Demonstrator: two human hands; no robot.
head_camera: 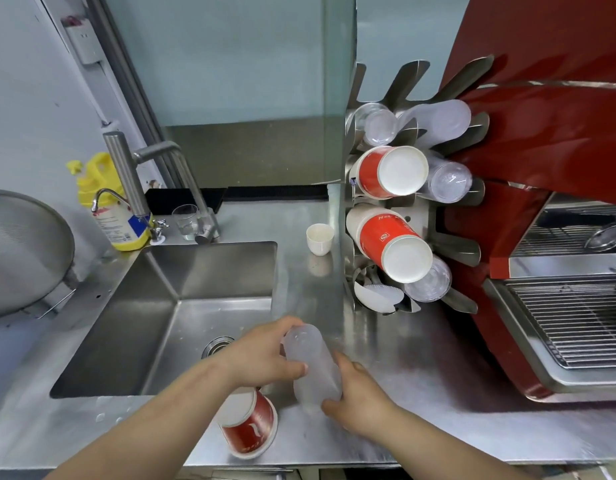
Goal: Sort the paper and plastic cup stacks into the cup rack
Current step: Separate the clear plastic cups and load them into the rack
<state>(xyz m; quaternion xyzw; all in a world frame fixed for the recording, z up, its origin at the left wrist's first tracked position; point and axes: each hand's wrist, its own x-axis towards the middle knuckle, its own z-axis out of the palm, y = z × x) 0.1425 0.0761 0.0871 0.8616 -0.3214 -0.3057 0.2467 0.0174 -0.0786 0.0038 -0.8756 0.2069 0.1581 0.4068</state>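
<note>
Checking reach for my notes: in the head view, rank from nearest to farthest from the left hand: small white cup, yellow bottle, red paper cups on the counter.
From the left hand:
1. Red paper cups, just below it.
2. Small white cup, beyond, beside the rack.
3. Yellow bottle, far left, behind the sink.

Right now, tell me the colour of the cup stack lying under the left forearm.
Red with white rims and white markings, paper cup stack; head view.

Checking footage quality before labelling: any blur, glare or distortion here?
Head view: wide-angle bending curves the wall edges and the rack; soft glare on the steel counter; the frosted cup stack, held by the left hand and right hand, looks slightly motion-blurred.
</note>
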